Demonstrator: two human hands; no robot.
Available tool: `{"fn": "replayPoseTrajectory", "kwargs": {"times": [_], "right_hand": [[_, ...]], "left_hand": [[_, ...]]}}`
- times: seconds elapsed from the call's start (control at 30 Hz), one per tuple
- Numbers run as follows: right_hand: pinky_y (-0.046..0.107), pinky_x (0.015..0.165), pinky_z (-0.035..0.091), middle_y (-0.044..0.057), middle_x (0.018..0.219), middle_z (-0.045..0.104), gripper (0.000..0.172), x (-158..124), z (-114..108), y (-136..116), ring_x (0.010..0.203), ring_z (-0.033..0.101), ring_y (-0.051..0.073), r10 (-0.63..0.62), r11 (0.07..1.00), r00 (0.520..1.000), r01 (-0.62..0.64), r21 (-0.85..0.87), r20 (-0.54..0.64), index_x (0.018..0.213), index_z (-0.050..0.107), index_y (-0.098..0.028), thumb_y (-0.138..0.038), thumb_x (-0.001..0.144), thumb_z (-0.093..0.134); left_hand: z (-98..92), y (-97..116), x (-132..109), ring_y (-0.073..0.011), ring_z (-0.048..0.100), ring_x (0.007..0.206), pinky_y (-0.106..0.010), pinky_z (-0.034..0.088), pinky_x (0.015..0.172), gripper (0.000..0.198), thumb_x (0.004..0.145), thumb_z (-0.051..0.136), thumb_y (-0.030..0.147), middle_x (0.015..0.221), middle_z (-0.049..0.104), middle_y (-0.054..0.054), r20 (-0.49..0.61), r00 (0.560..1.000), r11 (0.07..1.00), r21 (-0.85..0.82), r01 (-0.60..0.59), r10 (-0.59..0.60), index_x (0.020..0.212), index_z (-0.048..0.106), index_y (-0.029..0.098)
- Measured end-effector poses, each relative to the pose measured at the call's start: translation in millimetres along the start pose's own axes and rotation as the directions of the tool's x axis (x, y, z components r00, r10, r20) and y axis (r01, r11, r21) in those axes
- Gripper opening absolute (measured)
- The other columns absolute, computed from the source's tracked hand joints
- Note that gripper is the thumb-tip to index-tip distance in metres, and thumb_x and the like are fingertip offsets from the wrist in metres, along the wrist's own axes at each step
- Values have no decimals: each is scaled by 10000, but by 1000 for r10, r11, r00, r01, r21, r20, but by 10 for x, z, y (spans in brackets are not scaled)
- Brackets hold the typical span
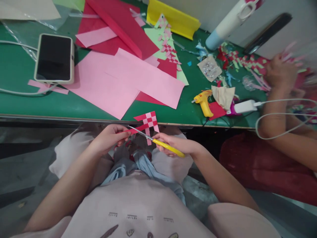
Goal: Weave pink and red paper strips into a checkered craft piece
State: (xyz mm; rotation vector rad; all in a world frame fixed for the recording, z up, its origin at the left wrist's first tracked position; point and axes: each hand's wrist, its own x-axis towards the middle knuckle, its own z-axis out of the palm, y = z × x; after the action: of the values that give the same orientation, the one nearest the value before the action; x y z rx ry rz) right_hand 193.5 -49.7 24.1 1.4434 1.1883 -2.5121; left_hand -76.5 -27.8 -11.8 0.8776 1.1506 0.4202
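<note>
Near the table's front edge, my left hand (112,137) pinches the end of a red paper strip that belongs to a woven red and pink paper piece (150,119). The checkered part of that piece lies over the table edge, with pink strips hanging down. My right hand (170,144) is closed on yellow-handled scissors (168,147). Their metal blades point up and left, across the red strip close to my left fingertips. Whether the blades touch the strip cannot be made out.
Pink sheets (106,82) and red sheets (119,29) lie on the green table (15,105). A phone (53,59) with cables is at left. A yellow glue gun (204,102), a bottle (228,24) and woven strips are at right, beside another person's hand (282,72).
</note>
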Motion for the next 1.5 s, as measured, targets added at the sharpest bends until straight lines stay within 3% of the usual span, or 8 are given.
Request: {"fn": "replayPoseTrajectory", "kwargs": {"times": [0.6, 0.77, 0.93, 1.33, 1.5], "right_hand": [[136, 387, 356, -29, 855, 525, 315, 34, -49, 91, 490, 447, 23, -17, 999, 1000, 18, -43, 22, 1189, 415, -244, -294, 903, 537], [125, 368, 346, -19, 868, 544, 259, 38, -65, 91, 471, 445, 20, -12, 999, 1000, 13, -40, 7, 1168, 428, -245, -377, 946, 450], [114, 364, 331, -18, 898, 540, 261, 10, -67, 12, 469, 439, 9, -18, 999, 1000, 18, -27, 0, 1170, 446, -247, -331, 926, 491], [144, 354, 316, -53, 804, 513, 184, 96, -92, 45, 440, 426, 32, -21, 996, 1000, 19, 90, 23, 1048, 471, -266, -407, 931, 468], [140, 354, 322, -49, 823, 512, 236, 82, -126, 22, 458, 438, 31, -17, 998, 1000, 16, 59, 25, 1125, 470, -276, -366, 912, 515]], "left_hand": [[8, 14, 2, -30, 332, 370, -171, 246, 382, 214, 693, 730, 332, 418, 430, 65, 7, 1000, 1000, -13, 4, -4, 639, 632, 149], [-4, -6, 17, -37, 342, 374, -187, 268, 390, 225, 700, 737, 351, 444, 446, 63, -12, 1000, 1000, -17, -3, 2, 674, 633, 154], [4, 27, 32, -40, 322, 373, -194, 237, 375, 266, 714, 735, 394, 457, 459, 52, -11, 1000, 999, -32, 13, -13, 677, 618, 158], [13, 65, 25, -22, 312, 376, -186, 220, 401, 334, 686, 757, 436, 422, 418, 73, 6, 1000, 997, -71, -9, 9, 654, 612, 137], [43, 116, 7, -22, 309, 374, -180, 234, 399, 302, 683, 753, 408, 419, 431, 76, -33, 999, 997, -81, -9, 6, 691, 638, 129]]}}
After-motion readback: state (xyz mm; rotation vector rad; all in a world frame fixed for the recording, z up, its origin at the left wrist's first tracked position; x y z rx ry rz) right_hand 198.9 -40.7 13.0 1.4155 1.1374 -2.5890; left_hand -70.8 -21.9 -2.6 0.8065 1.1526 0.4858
